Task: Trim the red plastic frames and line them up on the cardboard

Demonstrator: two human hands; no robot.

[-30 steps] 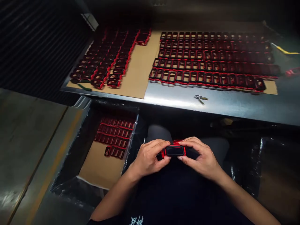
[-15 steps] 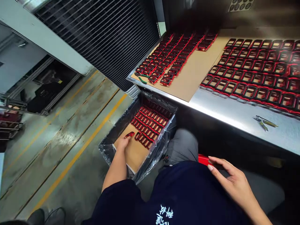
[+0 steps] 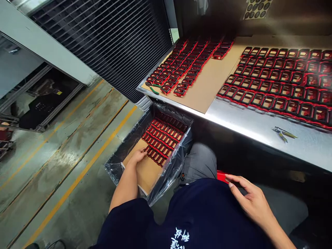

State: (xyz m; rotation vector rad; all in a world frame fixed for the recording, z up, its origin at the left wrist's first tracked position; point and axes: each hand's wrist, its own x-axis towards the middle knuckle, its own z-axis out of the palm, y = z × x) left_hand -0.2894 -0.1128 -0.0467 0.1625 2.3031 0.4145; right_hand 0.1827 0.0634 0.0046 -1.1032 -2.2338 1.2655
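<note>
Reaching down into the box, we seem partway through the work. The steel bench (image 3: 246, 128), up and to the right of our left hand (image 3: 138, 155), is smooth and softly shiny; two big blocks of bench frames (image 3: 275, 90) stand on it, so plenty looks left out there. Around that hand, the box (image 3: 172, 176) wears a thin, crinkled, glossy liner. We judge it part filled: several rows sit beyond the fingers, while the cardboard sheet (image 3: 149, 176) under our wrist, flat, matt and tan, lies bare on the near side.

Our left hand has its fingers bunched low at the left end of the nearest row, and we cannot tell whether they pinch a frame or only touch one. Our right hand, (image 3: 250, 199) well apart over the lap, has thumb and forefinger parted with nothing visible between them. Just beyond its fingertips is a smooth, bright red thing (image 3: 221, 176), mostly hidden; we cannot say whether they touch it.

The box frames (image 3: 160, 141), right beside the left fingertips and onward, are small rounded rectangles with open middles, glossy red and black, set in straight lines. Smallest, the cutters (image 3: 287, 133) lie on bare steel beyond our right hand, metal-headed with slim yellow-green handles.
</note>
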